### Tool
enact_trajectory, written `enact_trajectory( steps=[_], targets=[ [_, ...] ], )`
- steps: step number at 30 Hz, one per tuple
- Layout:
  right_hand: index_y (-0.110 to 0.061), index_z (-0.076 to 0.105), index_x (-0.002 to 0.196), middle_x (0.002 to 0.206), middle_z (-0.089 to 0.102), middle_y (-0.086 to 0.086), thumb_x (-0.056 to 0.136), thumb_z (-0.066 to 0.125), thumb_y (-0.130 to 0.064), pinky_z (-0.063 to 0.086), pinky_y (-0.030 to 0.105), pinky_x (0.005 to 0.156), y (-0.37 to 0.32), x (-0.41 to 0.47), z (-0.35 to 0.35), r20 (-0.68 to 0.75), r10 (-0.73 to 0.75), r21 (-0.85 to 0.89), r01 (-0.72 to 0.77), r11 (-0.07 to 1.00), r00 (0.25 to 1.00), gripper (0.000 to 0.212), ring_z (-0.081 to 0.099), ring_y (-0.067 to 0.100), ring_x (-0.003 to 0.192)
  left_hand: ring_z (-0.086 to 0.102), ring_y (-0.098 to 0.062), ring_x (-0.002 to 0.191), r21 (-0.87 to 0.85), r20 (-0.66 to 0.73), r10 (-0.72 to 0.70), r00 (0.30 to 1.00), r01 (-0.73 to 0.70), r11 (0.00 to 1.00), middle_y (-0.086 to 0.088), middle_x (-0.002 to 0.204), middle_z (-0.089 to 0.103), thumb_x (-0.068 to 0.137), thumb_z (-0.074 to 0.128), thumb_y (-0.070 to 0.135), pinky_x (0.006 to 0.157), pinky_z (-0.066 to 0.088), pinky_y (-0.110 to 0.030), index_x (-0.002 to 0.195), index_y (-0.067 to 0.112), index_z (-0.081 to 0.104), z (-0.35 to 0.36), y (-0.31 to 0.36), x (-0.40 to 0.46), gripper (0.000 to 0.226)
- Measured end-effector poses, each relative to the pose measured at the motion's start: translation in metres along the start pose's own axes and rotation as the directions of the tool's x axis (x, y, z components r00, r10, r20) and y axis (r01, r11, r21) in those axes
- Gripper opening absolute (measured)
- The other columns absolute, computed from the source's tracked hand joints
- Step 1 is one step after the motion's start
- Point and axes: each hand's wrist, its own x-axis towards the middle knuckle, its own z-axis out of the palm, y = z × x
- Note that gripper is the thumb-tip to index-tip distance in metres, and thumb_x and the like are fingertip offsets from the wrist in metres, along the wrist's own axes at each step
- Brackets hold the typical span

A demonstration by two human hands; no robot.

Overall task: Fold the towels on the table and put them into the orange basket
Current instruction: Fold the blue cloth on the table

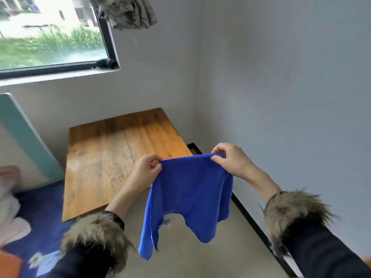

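Note:
A blue towel (188,199) hangs in the air in front of me, over the near right corner of the wooden table (112,153). My left hand (147,169) pinches its top left corner. My right hand (228,159) pinches its top right corner. The top edge is stretched between both hands and the rest droops down in loose flaps. An orange shape (9,264) at the bottom left edge may be the basket; only a corner shows.
A grey wall stands close on the right, with a black floor strip (255,223) along it. A teal board (24,135) leans at the left. White and pink cloth (10,217) lies on a blue patterned cover at the left. A window is at the upper left.

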Motion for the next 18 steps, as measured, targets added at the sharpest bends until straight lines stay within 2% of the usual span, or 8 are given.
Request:
enact_trajectory(
  steps=[2,5,7,10,14,18],
  targets=[
    [-0.019,0.057,0.082,0.087,0.057,-0.004,0.087,0.058,-0.017,0.035,0.010,0.061,-0.018,0.025,0.022,0.014,-0.051,-0.012,0.051,0.999,0.999,0.006,0.051,0.010,0.079,0.047,-0.013,0.066,-0.021,-0.045,-0.050,0.998,0.049,0.999,0.005,0.069,0.052,0.088,0.048,0.001,0.057,0.036,-0.017,0.083,0.015,0.061,-0.021,-0.021,0.007,0.019],
    [-0.021,0.051,0.072,0.073,0.054,-0.006,0.083,0.066,-0.022,0.036,0.016,0.057,-0.040,0.061,0.054,0.020,-0.091,0.001,0.091,0.996,0.996,0.019,0.049,0.011,0.069,0.052,-0.011,0.070,-0.040,-0.104,-0.112,0.988,0.108,0.993,-0.002,0.078,0.061,0.090,0.050,0.004,0.060,0.038,-0.013,0.088,0.008,0.063,-0.053,-0.053,0.018,0.014],
    [-0.024,0.046,0.066,0.068,0.053,-0.007,0.079,0.070,-0.031,0.038,0.023,0.059,-0.049,0.086,0.072,-0.004,-0.110,-0.001,0.110,0.994,0.994,0.028,0.048,0.013,0.067,0.052,-0.011,0.070,-0.045,-0.139,-0.149,0.979,0.144,0.989,-0.006,0.080,0.062,0.091,0.053,0.011,0.060,0.037,-0.016,0.088,0.006,0.064,-0.071,-0.073,0.026,0.012],
    [-0.027,0.043,0.064,0.066,0.052,-0.008,0.079,0.068,-0.045,0.037,0.028,0.058,-0.059,0.123,0.092,-0.007,-0.143,-0.083,0.142,0.986,0.990,0.034,0.048,0.011,0.065,0.047,-0.005,0.064,-0.032,-0.180,-0.192,0.965,0.189,0.981,-0.002,0.073,0.058,0.091,0.057,0.018,0.054,0.035,-0.010,0.082,0.008,0.063,-0.094,-0.095,0.045,0.014],
    [-0.022,0.053,0.073,0.071,0.054,-0.005,0.083,0.066,-0.040,0.035,0.024,0.057,-0.060,0.183,0.116,0.095,-0.183,-0.102,0.192,0.976,0.979,0.024,0.048,0.011,0.069,0.045,-0.005,0.063,0.025,-0.209,-0.228,0.951,0.238,0.971,0.001,0.070,0.056,0.089,0.060,0.023,0.054,0.034,-0.012,0.080,0.010,0.065,-0.116,-0.120,0.082,0.017],
    [-0.020,0.058,0.082,0.069,0.051,-0.011,0.089,0.060,-0.025,0.034,0.019,0.059,-0.056,0.244,0.138,0.216,-0.176,-0.012,0.183,0.983,0.960,0.009,0.045,0.009,0.068,0.044,-0.003,0.061,0.124,-0.135,-0.268,0.954,0.285,0.951,0.008,0.068,0.054,0.091,0.056,0.017,0.052,0.033,-0.010,0.085,0.010,0.066,-0.130,-0.145,0.123,0.013]
  ],
)
